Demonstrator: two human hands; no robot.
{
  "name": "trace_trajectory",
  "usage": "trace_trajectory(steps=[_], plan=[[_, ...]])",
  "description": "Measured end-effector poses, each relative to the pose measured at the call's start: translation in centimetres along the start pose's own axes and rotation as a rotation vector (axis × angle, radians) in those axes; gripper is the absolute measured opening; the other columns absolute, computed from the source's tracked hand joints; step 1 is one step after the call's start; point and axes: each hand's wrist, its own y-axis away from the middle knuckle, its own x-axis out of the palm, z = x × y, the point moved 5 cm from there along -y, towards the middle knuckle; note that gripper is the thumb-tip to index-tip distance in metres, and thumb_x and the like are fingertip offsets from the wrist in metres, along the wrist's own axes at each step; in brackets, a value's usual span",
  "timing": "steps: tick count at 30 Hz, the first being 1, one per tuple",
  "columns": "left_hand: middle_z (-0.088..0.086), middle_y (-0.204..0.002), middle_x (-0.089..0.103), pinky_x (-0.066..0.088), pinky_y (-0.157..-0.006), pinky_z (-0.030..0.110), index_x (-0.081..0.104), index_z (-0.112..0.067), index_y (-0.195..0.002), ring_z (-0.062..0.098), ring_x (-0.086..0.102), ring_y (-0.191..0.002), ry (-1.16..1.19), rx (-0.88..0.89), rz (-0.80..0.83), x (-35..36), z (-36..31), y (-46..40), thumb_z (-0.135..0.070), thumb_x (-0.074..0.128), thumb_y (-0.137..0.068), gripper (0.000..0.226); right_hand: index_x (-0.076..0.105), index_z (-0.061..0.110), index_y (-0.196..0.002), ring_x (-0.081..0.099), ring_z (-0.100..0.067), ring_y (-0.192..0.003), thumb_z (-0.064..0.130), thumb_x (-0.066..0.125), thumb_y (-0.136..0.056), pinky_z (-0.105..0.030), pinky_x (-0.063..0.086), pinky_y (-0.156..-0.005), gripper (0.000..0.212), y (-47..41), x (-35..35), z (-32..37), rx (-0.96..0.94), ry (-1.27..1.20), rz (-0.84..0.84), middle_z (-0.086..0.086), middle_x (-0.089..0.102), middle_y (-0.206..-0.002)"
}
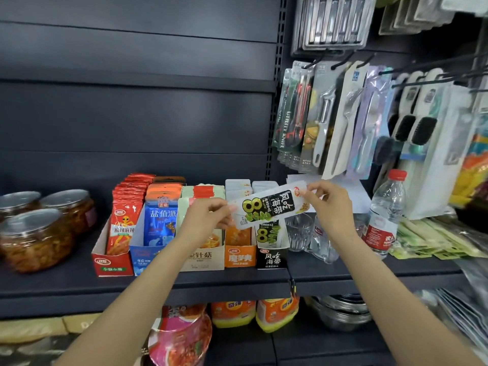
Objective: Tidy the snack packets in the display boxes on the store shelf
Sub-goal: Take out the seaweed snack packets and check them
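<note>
Above the black display box point(272, 256), at its 12 o'clock, the white-and-black seaweed snack packet point(269, 206) hangs sideways, the left hand point(208, 216) and right hand point(331, 202) each pinching one end. Released crooked, it may jam the upright packets behind.

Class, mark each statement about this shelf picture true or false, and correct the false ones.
1. Both hands hold one seaweed packet. True: left hand and right hand pinch its ends.
2. The packet is held upright. False: it lies sideways, tilted.
3. The black display box is the rightmost of the five boxes. True.
4. The water bottle stands left of the boxes. False: it stands to their right.
5. The jars have red lids. False: their lids are silvery.
</note>
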Motion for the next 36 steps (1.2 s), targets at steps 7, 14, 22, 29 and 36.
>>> trace_trajectory(steps=[7,14,22,29,36], plan=[[-0.001,-0.089,0.074,0.055,-0.082,0.020,0.074,-0.013,-0.092,0.007,0.069,-0.088,0.204,0.027,-0.139,-0.8,-0.6,1.7,-0.017,0.060,-0.091,0.015,0.065,0.007,-0.085,0.067,-0.015,-0.069,0.027,0.047,-0.098,-0.026,0.055,-0.068,0.030,1.8,1.1,-0.2,0.199,-0.321,0.147,-0.011,0.072,-0.081],[-0.006,-0.124,0.061,0.044,-0.087,0.022,0.067,-0.020,-0.113,0.005,0.054,-0.108,0.064,-0.046,-0.226,-1.2,-0.2,2.4,-0.027,0.062,-0.089,0.025,0.061,0.008,-0.093,0.066,-0.019,-0.085,-0.004,0.053,-0.091,-0.022,0.057,-0.071,0.015,3.2,2.3,-1.1,0.292,-0.487,0.180,-0.012,0.068,-0.096],[-0.010,-0.112,0.059,0.054,-0.073,0.018,0.055,-0.038,-0.118,0.008,0.062,-0.094,0.125,0.072,-0.119,-1.6,-0.7,3.5,-0.005,0.069,-0.082,0.051,0.060,0.026,-0.111,0.065,-0.010,-0.078,-0.012,0.050,-0.087,-0.023,0.052,-0.064,0.045,4.3,2.0,-0.9,0.157,-0.507,0.223,0.002,0.066,-0.093],[-0.007,-0.112,0.064,0.057,-0.080,0.027,0.055,-0.040,-0.116,0.006,0.066,-0.092,0.165,0.149,-0.086,-1.7,-0.7,4.0,-0.001,0.069,-0.081,0.054,0.058,0.025,-0.110,0.064,-0.004,-0.072,-0.016,0.049,-0.086,-0.017,0.048,-0.056,0.048,4.7,1.8,-0.3,0.112,-0.542,0.224,0.002,0.065,-0.089],[-0.022,-0.101,0.057,0.052,-0.069,0.012,0.053,-0.038,-0.121,-0.006,0.060,-0.086,0.171,0.060,-0.085,-1.7,-0.7,3.8,-0.005,0.068,-0.083,0.052,0.064,0.023,-0.111,0.065,-0.008,-0.078,-0.006,0.045,-0.093,-0.018,0.051,-0.062,0.038,4.4,1.6,-0.8,0.163,-0.579,0.207,0.003,0.070,-0.092]])
